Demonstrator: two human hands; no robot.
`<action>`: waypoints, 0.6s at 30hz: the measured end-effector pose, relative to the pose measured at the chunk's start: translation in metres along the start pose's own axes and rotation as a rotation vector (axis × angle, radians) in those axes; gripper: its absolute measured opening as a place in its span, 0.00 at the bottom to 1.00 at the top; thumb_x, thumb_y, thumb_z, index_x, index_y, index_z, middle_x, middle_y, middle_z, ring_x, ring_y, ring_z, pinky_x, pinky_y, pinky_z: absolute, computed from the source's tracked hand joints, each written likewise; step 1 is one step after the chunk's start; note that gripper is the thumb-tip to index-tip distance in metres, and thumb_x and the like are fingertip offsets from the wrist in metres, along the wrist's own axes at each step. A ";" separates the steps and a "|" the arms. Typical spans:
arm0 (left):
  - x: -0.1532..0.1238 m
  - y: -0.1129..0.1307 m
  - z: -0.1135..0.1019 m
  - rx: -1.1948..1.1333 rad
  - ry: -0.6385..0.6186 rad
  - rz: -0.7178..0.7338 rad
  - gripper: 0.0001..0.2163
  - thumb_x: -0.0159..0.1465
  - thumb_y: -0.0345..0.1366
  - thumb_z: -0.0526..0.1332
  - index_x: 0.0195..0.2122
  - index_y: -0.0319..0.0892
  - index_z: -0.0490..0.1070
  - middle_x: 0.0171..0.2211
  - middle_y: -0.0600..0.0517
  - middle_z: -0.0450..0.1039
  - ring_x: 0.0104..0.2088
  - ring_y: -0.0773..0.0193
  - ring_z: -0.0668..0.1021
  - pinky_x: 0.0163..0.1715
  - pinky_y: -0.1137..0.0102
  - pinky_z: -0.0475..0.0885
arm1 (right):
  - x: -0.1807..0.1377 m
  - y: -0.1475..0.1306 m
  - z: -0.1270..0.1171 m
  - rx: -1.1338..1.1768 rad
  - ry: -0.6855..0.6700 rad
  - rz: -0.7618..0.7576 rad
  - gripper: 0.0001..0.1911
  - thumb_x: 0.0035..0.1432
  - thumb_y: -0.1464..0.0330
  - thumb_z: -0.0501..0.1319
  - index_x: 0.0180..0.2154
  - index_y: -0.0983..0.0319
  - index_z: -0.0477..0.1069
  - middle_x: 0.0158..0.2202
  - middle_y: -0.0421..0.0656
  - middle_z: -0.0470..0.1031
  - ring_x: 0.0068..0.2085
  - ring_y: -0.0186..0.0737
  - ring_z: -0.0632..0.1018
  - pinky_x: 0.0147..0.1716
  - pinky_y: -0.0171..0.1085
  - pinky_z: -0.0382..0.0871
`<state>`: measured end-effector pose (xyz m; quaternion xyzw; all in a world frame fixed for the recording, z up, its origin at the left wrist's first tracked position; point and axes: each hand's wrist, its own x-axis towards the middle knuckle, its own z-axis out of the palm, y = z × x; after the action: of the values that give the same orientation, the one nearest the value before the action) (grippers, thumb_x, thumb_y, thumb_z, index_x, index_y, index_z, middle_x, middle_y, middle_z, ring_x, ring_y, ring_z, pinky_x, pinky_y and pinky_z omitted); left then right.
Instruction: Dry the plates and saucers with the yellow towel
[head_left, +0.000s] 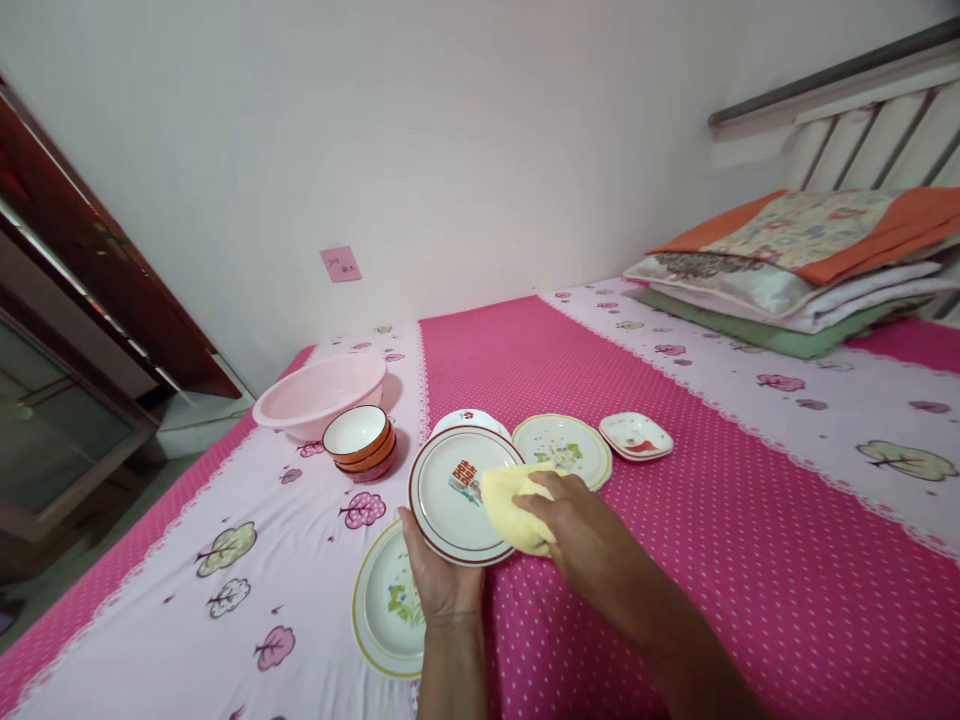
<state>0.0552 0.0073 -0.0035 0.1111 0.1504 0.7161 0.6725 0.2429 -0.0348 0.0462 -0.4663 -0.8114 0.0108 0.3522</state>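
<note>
My left hand holds up a white plate with a dark red rim and a red character at its middle. Bunched in my right hand is a pale yellow cloth, which lies against the right side of that plate. Below and left, a yellow-rimmed plate with a green floral print rests on the bed, partly hidden by my left hand and forearm. Behind the cloth lies another yellow-rimmed floral plate. A white plate with a red flower shows partly behind the held one.
A pink basin stands at the left, with stacked orange bowls in front. Small squarish dishes lie to the right. Folded bedding is piled at the far right. The pink patterned bedspread lies beneath; a wall rises behind.
</note>
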 end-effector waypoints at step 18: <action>-0.011 -0.025 -0.006 -0.109 -0.117 -0.270 0.23 0.74 0.46 0.53 0.65 0.43 0.70 0.53 0.45 0.82 0.54 0.59 0.82 0.60 0.67 0.72 | 0.032 -0.056 0.028 0.111 -0.021 0.115 0.31 0.58 0.82 0.58 0.61 0.57 0.72 0.66 0.52 0.68 0.64 0.57 0.70 0.61 0.58 0.70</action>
<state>0.0767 -0.0026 -0.0181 0.0948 0.0855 0.6186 0.7753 0.1746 -0.0331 0.0630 -0.4917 -0.7852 0.0808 0.3677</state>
